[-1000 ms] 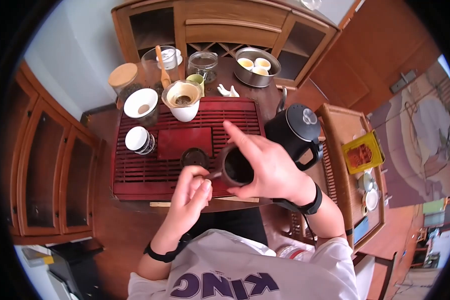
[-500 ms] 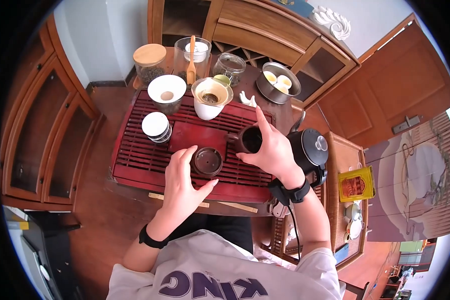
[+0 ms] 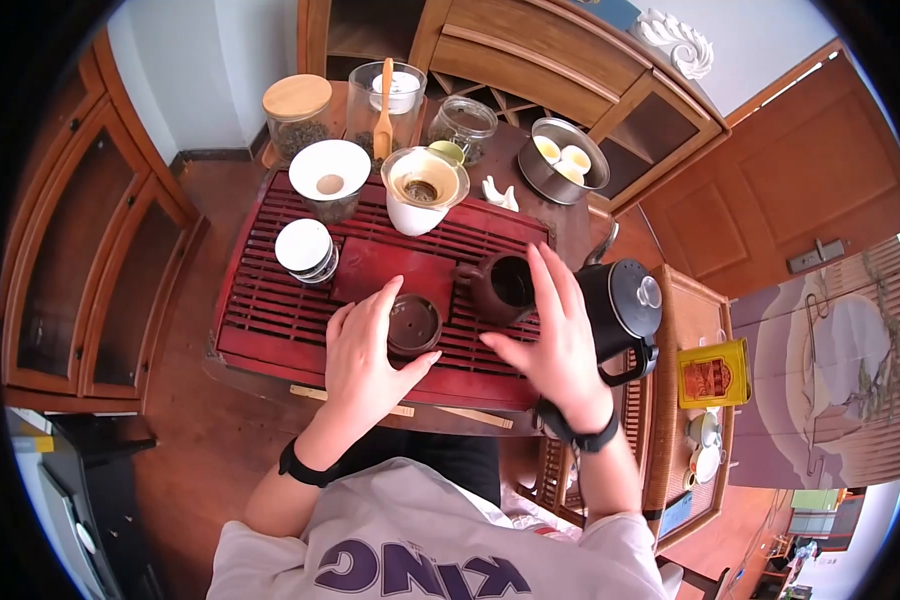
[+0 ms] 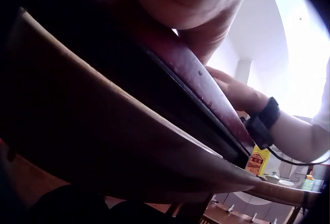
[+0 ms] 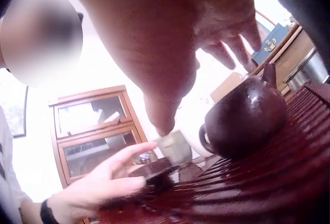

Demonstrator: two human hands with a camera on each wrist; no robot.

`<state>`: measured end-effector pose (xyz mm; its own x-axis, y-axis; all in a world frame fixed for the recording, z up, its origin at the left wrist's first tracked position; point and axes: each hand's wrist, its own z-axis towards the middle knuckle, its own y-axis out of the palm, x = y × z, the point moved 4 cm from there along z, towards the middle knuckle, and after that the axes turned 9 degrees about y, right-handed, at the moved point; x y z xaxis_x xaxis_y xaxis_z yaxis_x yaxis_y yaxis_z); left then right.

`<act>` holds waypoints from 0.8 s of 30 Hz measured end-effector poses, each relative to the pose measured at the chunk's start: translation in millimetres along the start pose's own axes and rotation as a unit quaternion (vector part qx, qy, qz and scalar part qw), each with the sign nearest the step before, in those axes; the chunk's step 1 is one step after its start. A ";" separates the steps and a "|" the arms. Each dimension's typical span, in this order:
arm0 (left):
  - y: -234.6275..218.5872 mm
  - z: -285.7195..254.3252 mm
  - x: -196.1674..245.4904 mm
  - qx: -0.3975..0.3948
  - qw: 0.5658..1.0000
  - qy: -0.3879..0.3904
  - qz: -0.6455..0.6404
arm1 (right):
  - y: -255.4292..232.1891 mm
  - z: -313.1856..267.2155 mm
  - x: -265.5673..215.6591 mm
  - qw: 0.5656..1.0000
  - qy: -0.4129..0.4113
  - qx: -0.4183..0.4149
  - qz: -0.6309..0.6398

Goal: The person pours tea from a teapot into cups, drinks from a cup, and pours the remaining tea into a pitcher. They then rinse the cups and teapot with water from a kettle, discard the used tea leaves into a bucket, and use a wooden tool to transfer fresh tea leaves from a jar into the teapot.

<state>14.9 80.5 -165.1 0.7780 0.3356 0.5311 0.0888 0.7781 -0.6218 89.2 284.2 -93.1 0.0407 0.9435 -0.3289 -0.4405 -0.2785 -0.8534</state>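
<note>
In the head view a dark brown clay teapot (image 3: 510, 285) stands uncovered on the red slatted tea tray (image 3: 260, 320). My right hand (image 3: 560, 350) is beside it with fingers spread, holding nothing. The right wrist view shows the teapot (image 5: 245, 118) resting on the slats, below and apart from those fingertips. My left hand (image 3: 362, 365) has thumb and fingers at opposite sides of a small round dark brown clay piece (image 3: 413, 325) with a raised rim, gripping it low over the tray. In the left wrist view the tray edge hides that piece.
Behind the hands are a white cup with a strainer (image 3: 420, 190), a white funnel (image 3: 330, 170) and stacked cups (image 3: 306, 248). Glass jars (image 3: 462, 130) and a metal bowl (image 3: 564, 160) of cups stand farther back. A black kettle (image 3: 620, 305) is close on the right.
The teapot has moved right, away from the left hand, and my right hand has let it go. My left hand has left the teapot's handle and taken the round clay piece.
</note>
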 end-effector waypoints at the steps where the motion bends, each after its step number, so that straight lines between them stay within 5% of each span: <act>1: -0.3 0.2 0.9 0.006 1.000 -0.003 -0.001 | -2.2 -15.0 -2.9 0.998 0.005 0.026 0.054; 6: 2.4 -1.3 0.3 -0.002 1.000 -0.007 0.007 | 23.0 -84.9 -8.1 0.976 0.053 0.093 0.191; 16: 7.9 0.9 2.5 0.022 0.999 -0.019 0.045 | 53.6 -78.7 -17.1 0.984 0.122 0.127 -0.012; 24: 14.3 5.0 10.1 -0.001 0.999 -0.047 0.016 | 56.0 -83.8 -12.6 0.980 0.131 0.148 0.011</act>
<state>20.9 97.7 -165.8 0.7192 0.4088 0.5618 0.0663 0.7645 -0.6412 139.1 241.6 -170.7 0.2405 0.8489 -0.4707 -0.6824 -0.1970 -0.7039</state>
